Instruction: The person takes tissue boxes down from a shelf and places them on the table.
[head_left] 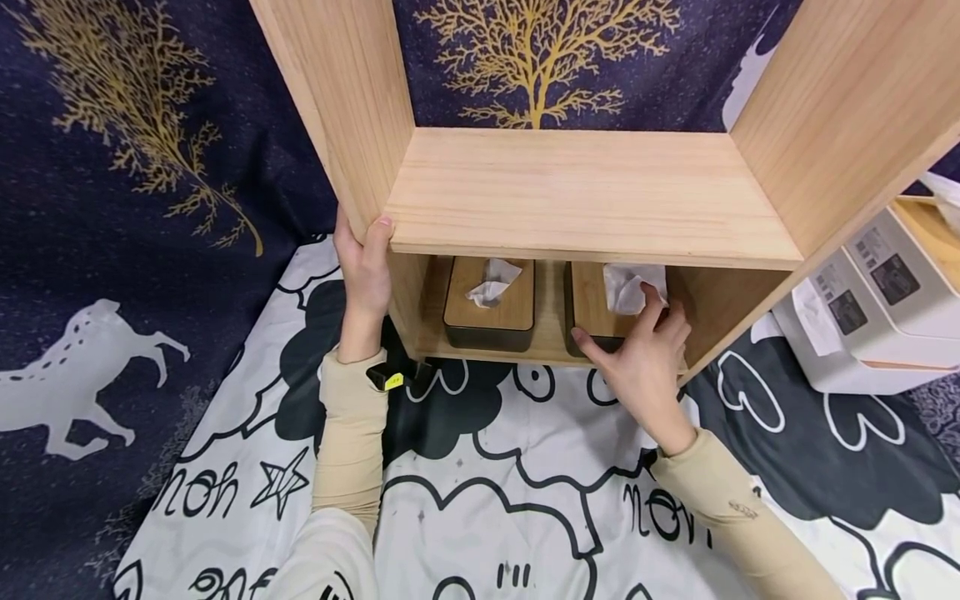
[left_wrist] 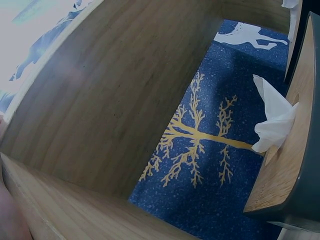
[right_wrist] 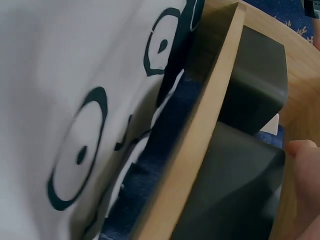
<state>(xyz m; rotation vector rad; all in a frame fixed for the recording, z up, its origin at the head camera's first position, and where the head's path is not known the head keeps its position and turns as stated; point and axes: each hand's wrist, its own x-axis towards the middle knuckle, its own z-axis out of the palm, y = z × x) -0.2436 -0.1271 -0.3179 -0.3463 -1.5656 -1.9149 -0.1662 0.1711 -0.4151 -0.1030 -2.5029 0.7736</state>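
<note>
A pale wooden shelf unit [head_left: 592, 200] stands in the head view with two dark tissue boxes with wood lids in its lower compartment. My left hand [head_left: 365, 271] grips the unit's left side panel, thumb on the front edge. Over the right tissue box [head_left: 588, 300] is my right hand [head_left: 645, 362], its thumb at the front left of the lid and its fingers bent by the tissue and right side. The left tissue box [head_left: 491, 337] sits apart from it. In the right wrist view the dark sides of the near box [right_wrist: 230, 185] and far box [right_wrist: 260, 75] show.
White boxes [head_left: 862, 333] with tissues stand to the right of the unit. A patterned black-and-white cloth [head_left: 480, 517] lies below and in front. Dark blue fabric [head_left: 150, 250] with gold trees hangs at the left and behind the unit.
</note>
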